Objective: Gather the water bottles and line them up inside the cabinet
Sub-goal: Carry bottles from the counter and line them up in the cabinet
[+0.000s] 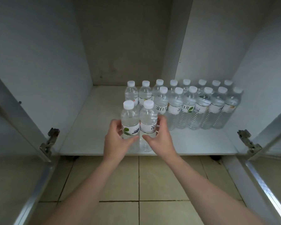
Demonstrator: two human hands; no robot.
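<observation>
Your left hand (116, 140) has its fingers curled round the left bottle (129, 122); your right hand (159, 137) has its fingers wrapped about the right bottle (148, 123). Both bottles stand upright, side by side and touching, near the front edge of the cabinet shelf (91, 132). Whether their bases rest on the shelf cannot be told; your hands cover the lower parts.

Landmark: the front row of bottles (199, 109), six standing in line. The back row (173, 83), eight caps, stands just behind it and runs two places further left. The pair in your hands is left of the front row's leftmost bottle and nearer to you.

Judged step: seating this pair in the two open places at the left end of the front row, ahead of the two exposed back bottles. Slide both forward together, keep them vertical, and bring the right bottle alongside the leftmost front bottle without knocking it. Let go only once both stand firm and level with that row.
</observation>
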